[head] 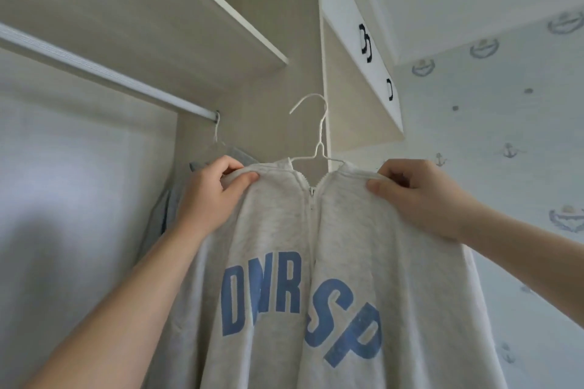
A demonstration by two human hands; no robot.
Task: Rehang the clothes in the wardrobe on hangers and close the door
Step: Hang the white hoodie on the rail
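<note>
A light grey zip hoodie (316,246) with blue letters hangs on a white wire hanger (317,136), held up in front of the open wardrobe. My left hand (211,196) grips the hoodie's left shoulder and my right hand (414,196) grips its right shoulder. The hanger's hook is free in the air, below and to the right of the wardrobe rail (104,73). Another hanger (216,139) with a grey garment (177,189) hangs from the rail's right end, partly hidden behind my left hand.
A wardrobe shelf (177,9) runs above the rail. The wardrobe's side panel (325,88) stands just right of the hook. White upper cabinet doors with dark handles (366,44) jut out at upper right. A wall papered with anchors (505,167) fills the right side.
</note>
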